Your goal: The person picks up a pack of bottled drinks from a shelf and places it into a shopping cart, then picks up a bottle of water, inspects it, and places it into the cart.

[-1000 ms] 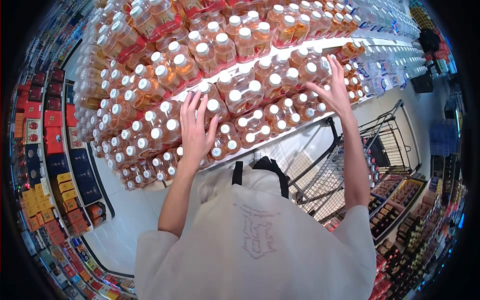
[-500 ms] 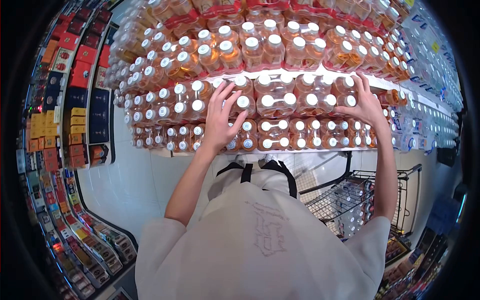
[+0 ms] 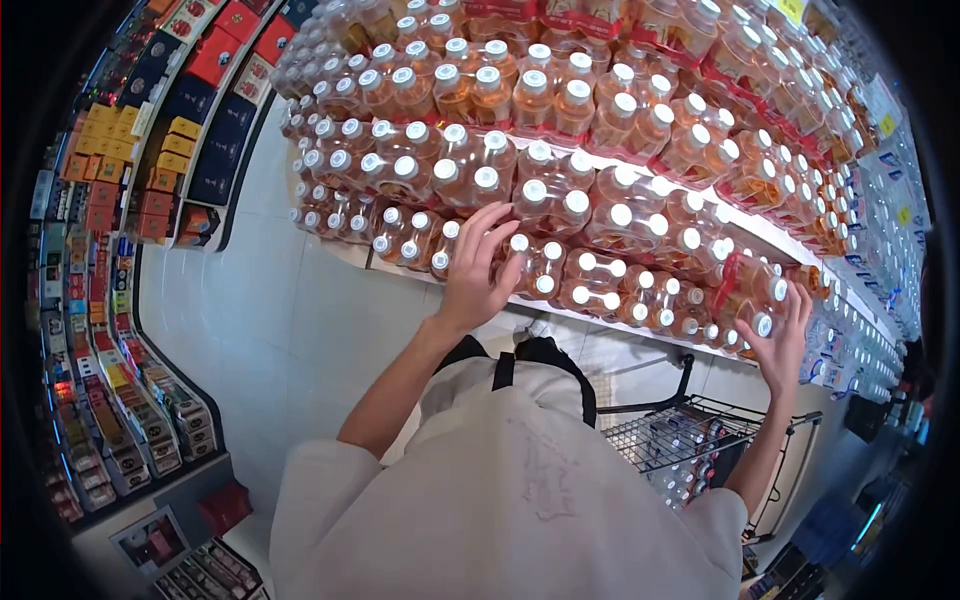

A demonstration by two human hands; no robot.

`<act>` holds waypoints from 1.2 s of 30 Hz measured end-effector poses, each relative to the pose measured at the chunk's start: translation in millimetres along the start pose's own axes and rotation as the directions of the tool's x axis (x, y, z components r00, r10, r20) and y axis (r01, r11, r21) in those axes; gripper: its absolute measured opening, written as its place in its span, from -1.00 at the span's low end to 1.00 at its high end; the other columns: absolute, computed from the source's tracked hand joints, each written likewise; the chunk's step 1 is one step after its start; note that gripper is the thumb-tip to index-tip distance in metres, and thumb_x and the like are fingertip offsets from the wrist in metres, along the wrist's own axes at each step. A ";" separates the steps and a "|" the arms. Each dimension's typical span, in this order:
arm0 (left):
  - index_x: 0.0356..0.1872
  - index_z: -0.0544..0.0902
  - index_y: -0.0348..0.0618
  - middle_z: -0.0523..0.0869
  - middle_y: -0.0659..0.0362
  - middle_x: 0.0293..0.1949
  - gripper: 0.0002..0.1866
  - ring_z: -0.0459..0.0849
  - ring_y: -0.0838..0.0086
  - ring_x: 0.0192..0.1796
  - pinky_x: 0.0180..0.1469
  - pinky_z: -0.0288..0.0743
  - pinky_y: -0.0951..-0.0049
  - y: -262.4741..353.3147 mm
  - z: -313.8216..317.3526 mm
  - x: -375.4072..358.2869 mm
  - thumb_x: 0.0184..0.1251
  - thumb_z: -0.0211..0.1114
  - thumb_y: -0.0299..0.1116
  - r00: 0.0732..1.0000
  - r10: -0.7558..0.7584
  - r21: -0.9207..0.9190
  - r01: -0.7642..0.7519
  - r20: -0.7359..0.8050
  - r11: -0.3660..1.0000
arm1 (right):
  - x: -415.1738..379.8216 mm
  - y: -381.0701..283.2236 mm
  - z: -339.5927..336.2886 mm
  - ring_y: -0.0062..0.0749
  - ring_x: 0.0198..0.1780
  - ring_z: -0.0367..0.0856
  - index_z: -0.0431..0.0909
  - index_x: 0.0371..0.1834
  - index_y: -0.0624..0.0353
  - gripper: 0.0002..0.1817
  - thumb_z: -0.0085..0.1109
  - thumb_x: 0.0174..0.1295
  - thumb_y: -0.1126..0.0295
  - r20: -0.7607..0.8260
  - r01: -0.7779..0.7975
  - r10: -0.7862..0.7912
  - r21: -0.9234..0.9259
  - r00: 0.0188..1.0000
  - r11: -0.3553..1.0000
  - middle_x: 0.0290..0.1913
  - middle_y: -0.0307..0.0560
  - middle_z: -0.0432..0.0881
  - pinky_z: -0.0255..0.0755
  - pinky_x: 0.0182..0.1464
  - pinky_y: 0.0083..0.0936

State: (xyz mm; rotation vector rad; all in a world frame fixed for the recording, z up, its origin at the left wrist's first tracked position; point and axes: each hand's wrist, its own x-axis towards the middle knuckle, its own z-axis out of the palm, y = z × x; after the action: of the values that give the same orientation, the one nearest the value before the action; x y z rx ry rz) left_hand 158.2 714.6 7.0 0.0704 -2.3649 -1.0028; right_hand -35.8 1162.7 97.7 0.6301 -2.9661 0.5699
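Stacked rows of shrink-wrapped packs of amber drink bottles [image 3: 545, 200] with white caps fill the shelf in front of me. At the right end of the lower rows, my right hand [image 3: 785, 340] has its thumb and fingers around the capped end of one bottle pack [image 3: 750, 285]. That pack is tilted, its caps facing right and towards me, and its red wrap shows. Over the front row, my left hand [image 3: 482, 275] hovers or rests with fingers apart beside the bottle caps; contact cannot be made out. Nothing is held in it.
A black wire shopping cart [image 3: 670, 435] with bottles in its lower part stands at my right. Clear-bottle packs [image 3: 880, 280] continue to the far right. On the left is a shelf of boxed goods [image 3: 190, 130], with pale tiled floor [image 3: 250, 300] between.
The view has turned, so the shelf now slants down to the right. My right hand has pulled a bottle pack into a tilt; my left hand has shifted to the front row.
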 end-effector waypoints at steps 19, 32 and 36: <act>0.78 -0.15 -0.02 0.24 0.06 0.68 0.09 0.35 0.27 0.64 0.58 0.30 0.14 -51.4 -137.3 -174.7 0.56 0.09 0.45 0.792 -0.181 -0.796 0.602 0.583 0.070 | -81.1 -409.0 72.2 0.17 0.27 0.69 0.47 0.43 0.00 0.09 0.82 -0.23 -0.09 0.310 0.463 -0.588 0.392 0.747 0.795 0.44 0.14 0.39 0.72 0.17 -0.04; 0.55 0.37 -0.25 0.54 0.05 0.45 -0.29 0.53 0.36 0.47 0.55 0.37 0.30 -151.1 -276.7 -235.4 0.84 -0.33 0.16 0.561 -0.805 -0.911 0.407 0.194 0.064 | -104.2 -615.9 198.5 0.25 0.61 0.31 0.15 0.70 0.06 0.18 0.63 0.10 -0.12 0.369 0.520 -0.737 0.534 0.566 0.667 0.71 0.18 0.11 0.67 0.28 -0.05; 0.56 0.38 -0.19 0.54 0.07 0.47 -0.28 0.52 0.34 0.50 0.57 0.36 0.25 -185.2 -308.7 -230.4 0.83 -0.33 0.20 0.443 -0.882 -0.931 0.364 0.162 0.011 | -91.5 -651.3 247.4 0.21 0.64 0.28 0.11 0.71 0.14 0.10 0.56 0.23 -0.05 0.301 0.464 -0.778 0.665 0.551 0.586 0.71 0.17 0.13 0.63 0.35 -0.06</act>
State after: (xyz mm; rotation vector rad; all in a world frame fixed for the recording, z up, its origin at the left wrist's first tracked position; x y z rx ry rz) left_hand 481.0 441.4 -55.4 1.0203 -0.8475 -2.2912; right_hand 315.6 554.3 79.3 2.2121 -2.5949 1.2752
